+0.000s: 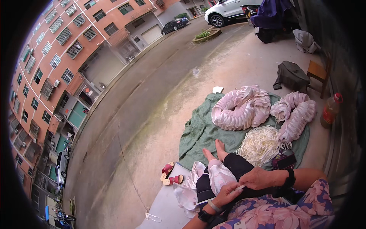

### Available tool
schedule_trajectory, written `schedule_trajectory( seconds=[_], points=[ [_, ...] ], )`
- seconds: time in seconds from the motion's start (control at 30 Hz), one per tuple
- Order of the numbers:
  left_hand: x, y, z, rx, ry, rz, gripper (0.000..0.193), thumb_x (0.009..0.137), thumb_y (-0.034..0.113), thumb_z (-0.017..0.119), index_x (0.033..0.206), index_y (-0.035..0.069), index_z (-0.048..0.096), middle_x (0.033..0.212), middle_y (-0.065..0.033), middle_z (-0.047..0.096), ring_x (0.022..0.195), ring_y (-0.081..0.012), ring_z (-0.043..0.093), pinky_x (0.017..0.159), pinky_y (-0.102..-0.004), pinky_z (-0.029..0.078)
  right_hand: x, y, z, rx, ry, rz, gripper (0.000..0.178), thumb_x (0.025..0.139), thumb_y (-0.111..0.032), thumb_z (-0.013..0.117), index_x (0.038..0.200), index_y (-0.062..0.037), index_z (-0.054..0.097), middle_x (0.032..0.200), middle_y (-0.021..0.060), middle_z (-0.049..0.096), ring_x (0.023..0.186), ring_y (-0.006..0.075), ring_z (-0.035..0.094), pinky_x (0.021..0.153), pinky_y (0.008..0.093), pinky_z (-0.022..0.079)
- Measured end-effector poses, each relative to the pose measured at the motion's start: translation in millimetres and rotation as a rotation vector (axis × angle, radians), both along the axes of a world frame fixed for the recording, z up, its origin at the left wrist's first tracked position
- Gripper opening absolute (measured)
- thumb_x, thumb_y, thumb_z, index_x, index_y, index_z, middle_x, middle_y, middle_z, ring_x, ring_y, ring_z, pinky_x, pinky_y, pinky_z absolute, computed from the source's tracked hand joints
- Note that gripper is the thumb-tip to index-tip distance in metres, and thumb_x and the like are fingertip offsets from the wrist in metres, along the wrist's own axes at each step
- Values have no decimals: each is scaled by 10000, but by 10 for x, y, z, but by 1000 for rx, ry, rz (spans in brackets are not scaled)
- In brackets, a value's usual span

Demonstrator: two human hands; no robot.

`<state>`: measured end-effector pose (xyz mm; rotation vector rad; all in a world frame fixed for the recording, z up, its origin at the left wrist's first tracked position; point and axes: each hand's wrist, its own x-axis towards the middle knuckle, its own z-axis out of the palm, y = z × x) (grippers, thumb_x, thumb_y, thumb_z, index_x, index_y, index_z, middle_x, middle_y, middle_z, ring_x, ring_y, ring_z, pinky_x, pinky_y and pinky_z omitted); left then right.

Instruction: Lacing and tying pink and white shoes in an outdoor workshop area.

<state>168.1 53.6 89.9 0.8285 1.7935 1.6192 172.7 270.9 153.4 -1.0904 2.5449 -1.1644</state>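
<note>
Blue-and-pink floral-print fabric clothing [263,213] sits closest to camera. Left hand [227,194] and right hand [260,178] meet over the lap, fingers narrow, pinching a small white strip [239,187] between them; too small to tell if cord or cloth. Pale pink patterned cloth [221,178] lies just beside, over black fabric trousers [238,165]. Beyond: heaped thin cream cords [259,147], ring-coiled pink pleated fabric [225,114], both on crumpled green cloth sheet [196,133].

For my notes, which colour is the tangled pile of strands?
The tangled strands are creamy white, clearest in head view.
</note>
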Motion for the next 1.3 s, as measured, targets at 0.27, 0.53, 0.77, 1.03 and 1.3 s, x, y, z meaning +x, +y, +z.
schedule_trajectory(
  seconds=[0.27,0.53,0.77,1.03,1.3],
  points=[
    [57,-774,40,-239,57,208,161,878,155,573,862,9,641,635,39,519,593,-39,446,521,-196,365,-240,1262,-519,284,462,-442,157,655,-6,500,792,-68,547,667,106,533,618,309,577,523,400,456],
    [1,-1093,42,-238,-11,484,142,861,138,594,861,2,634,648,61,530,578,-28,446,503,-182,367,-675,2032,-1201,591,213,-1072,152,669,-17,518,796,-71,583,780,155,566,767,339,578,671,420,468],
    [-205,-522,-5,-202,114,413,133,857,124,595,864,2,647,665,28,561,582,-41,481,513,-198,389,-525,-234,-1088,-341,31,-140,344,780,-227,642,1055,-29,579,980,143,607,901,291,591,800,363,464],
    [-299,-614,-184,-332,201,372,143,860,134,583,844,7,647,619,35,538,562,-37,461,501,-209,388,-548,-316,-924,-259,-174,-180,154,844,-188,576,819,-41,615,634,85,585,599,162,579,574,305,451],
    [-179,-827,-406,-351,-36,428,173,875,177,572,872,18,640,619,70,497,563,-16,419,488,-192,354,-662,361,-1393,-240,-132,-557,196,814,-176,563,707,-16,600,585,106,533,551,176,539,536,315,425]
  ],
)
